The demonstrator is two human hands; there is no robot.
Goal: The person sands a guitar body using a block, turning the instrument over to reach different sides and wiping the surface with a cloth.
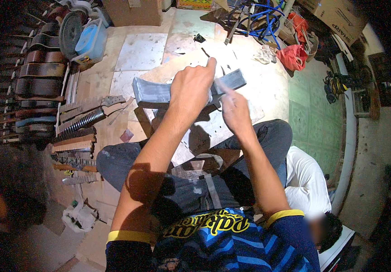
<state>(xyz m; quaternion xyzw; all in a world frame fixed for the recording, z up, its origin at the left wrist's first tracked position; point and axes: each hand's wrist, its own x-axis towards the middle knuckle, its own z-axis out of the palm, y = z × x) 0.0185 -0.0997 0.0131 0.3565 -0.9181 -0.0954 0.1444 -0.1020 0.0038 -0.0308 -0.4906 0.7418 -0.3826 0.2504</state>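
Observation:
A long grey workpiece (152,92) with a dusty, whitish surface and a flared left end lies across the pale board in front of me. My left hand (190,88) is closed over its middle, pressing it from above. Past the left hand, the narrower right end shows. My right hand (236,109) is by the near edge, right of the left one; its fingers are curled, with the forefinger toward the piece, and blurred by motion. What it pinches, if anything, is hidden. The pale board (186,152) stretches toward my lap.
Guitar necks (91,115) and wooden strips lie on the left, beside a row of dark guitar bodies (41,86). A blue tub (89,41), cardboard box (132,13), coiled blue hose (268,22) and red bag (292,57) stand beyond. A person in white (306,179) is close on the right.

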